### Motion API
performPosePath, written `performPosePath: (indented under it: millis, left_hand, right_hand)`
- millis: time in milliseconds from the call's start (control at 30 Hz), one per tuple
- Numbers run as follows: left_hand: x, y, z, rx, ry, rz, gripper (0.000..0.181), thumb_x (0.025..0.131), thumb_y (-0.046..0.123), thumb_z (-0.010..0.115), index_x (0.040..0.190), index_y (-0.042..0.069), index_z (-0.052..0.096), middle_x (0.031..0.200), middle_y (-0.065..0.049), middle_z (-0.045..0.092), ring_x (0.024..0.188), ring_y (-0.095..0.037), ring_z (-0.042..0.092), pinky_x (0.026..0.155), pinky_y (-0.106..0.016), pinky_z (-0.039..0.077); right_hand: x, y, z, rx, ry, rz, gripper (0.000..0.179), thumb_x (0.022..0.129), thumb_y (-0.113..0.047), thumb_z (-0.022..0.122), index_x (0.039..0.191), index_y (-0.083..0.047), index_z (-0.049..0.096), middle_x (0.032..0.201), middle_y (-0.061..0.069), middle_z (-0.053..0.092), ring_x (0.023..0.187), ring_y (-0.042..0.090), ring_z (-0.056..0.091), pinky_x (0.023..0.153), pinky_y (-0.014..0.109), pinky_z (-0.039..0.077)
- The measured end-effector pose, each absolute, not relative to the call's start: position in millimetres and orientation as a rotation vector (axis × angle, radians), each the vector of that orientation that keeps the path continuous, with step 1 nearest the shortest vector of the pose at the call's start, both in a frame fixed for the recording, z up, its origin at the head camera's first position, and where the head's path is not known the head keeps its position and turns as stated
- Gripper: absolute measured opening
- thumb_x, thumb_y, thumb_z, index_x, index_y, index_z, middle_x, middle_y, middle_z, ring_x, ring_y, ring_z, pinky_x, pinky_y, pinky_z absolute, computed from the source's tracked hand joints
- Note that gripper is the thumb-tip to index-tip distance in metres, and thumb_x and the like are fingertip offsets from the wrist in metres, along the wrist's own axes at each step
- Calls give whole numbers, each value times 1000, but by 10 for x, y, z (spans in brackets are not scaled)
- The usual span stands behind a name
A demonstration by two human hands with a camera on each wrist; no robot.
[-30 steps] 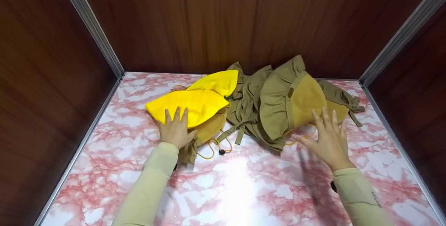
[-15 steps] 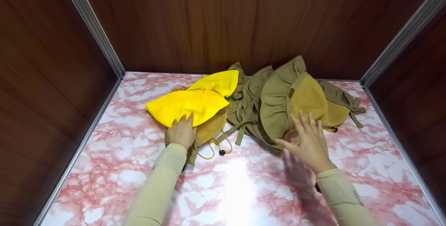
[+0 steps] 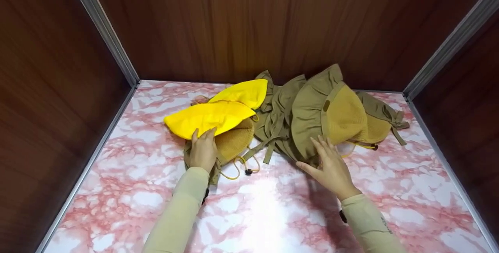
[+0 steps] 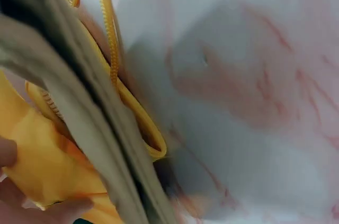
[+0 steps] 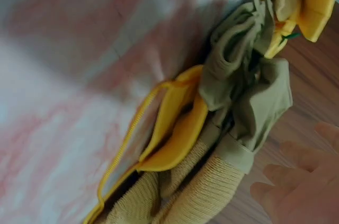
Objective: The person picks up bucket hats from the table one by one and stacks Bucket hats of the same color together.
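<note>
My left hand grips the lower edge of the bright yellow brim of a sun hat, whose tan mesh crown shows underneath. In the left wrist view, fingertips lie against the yellow cloth beside an olive fabric edge. My right hand is spread, its fingertips overlapping the front of an olive sun hat with a tan mesh crown. Those fingers look straight and hold nothing in the right wrist view, where the hand sits beside the hats.
Behind the gripped hat lies another yellow brim. Crumpled olive cloth with ties fills the middle, and a further hat lies far right. A yellow cord with a black toggle rests on the pink-marbled table. Dark wooden walls enclose three sides.
My left hand has slid from on top of the yellow brim to its lower edge, which is now raised slightly. My right hand has moved left and down along the olive hat.
</note>
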State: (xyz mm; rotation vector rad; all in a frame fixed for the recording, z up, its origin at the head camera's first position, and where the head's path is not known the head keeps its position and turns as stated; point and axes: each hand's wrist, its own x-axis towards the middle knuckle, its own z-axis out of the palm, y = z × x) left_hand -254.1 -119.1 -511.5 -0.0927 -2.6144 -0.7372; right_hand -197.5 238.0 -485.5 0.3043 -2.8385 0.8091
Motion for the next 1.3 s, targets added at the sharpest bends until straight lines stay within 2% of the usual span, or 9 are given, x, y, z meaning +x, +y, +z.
performPosePath:
  millis: [167, 267, 400, 633, 767, 867, 1033, 1167, 1300]
  left_hand:
    - [-2473, -1141, -5083, -170, -2474, -757, 33, 94, -2, 59, 126, 4, 66, 119, -15, 71, 116, -36, 64, 117, -47, 33]
    - [-2425, -1080, -5068, -205, -2407, -778, 34, 92, -4, 61, 125, 4, 66, 119, -15, 71, 121, -39, 60, 116, -47, 35]
    - [-2342, -957, -5027, -247, -2378, -806, 37, 90, -5, 62, 126, 4, 66, 122, -15, 70, 127, -42, 54, 114, -48, 39]
    - [-2149, -676, -5010, -365, -2312, -880, 38, 91, -8, 59, 126, 4, 65, 123, -15, 69, 132, -47, 46, 114, -52, 38]
    - [-2025, -539, -5065, -420, -2267, -854, 38, 88, -10, 60, 123, 4, 67, 121, -14, 70, 131, -48, 46, 112, -55, 40]
    - [-1945, -455, -5109, -473, -2259, -832, 39, 87, -11, 61, 123, 5, 67, 122, -13, 70, 132, -49, 45, 113, -54, 39]
    - [-1833, -342, -5152, -525, -2270, -841, 42, 86, -10, 62, 123, 8, 68, 124, -9, 69, 136, -48, 41, 111, -53, 42]
    - [-1774, -277, -5185, -539, -2268, -896, 39, 86, -7, 64, 121, 9, 69, 125, -8, 69, 137, -49, 39, 111, -57, 40]
    - [-1733, -245, -5200, -480, -2305, -967, 36, 87, -5, 63, 118, 9, 71, 131, -10, 66, 138, -49, 37, 113, -60, 36]
  right_hand:
    - [-1965, 2329, -4926, 296, -2837, 985, 86, 86, -54, 71, 152, -8, 39, 158, 20, 33, 150, 41, 18, 117, 65, 21]
    - [-1952, 2262, -4942, 299, -2814, 1088, 81, 88, -49, 70, 150, -7, 40, 158, 18, 35, 150, 39, 20, 118, 63, 21]
    - [-1921, 2136, -4930, 293, -2763, 1273, 72, 91, -39, 71, 148, -4, 44, 155, 20, 39, 145, 40, 33, 118, 58, 28]
    - [-1897, 1903, -4864, 128, -2468, 2147, 55, 101, -21, 57, 147, 3, 39, 149, 23, 45, 139, 36, 44, 114, 42, 40]
    - [-1879, 1841, -4833, 36, -2163, 2605, 55, 106, -27, 44, 148, 6, 31, 148, 30, 43, 132, 36, 52, 111, 41, 44]
    - [-1863, 1831, -4836, 14, -1970, 2823, 61, 107, -36, 40, 150, 5, 28, 144, 29, 48, 125, 33, 58, 111, 45, 43]
    - [-1845, 1795, -4869, -101, -1650, 2982, 58, 106, -37, 45, 148, 1, 35, 124, 15, 65, 113, 29, 66, 109, 50, 42]
    - [-1827, 1773, -4912, -214, -1515, 2974, 43, 104, -21, 50, 141, 2, 42, 114, 13, 70, 104, 26, 70, 101, 44, 51]
    - [-1806, 1752, -4950, -278, -1456, 2967, 37, 104, -9, 47, 139, 1, 40, 110, 11, 70, 98, 23, 71, 89, 36, 58]
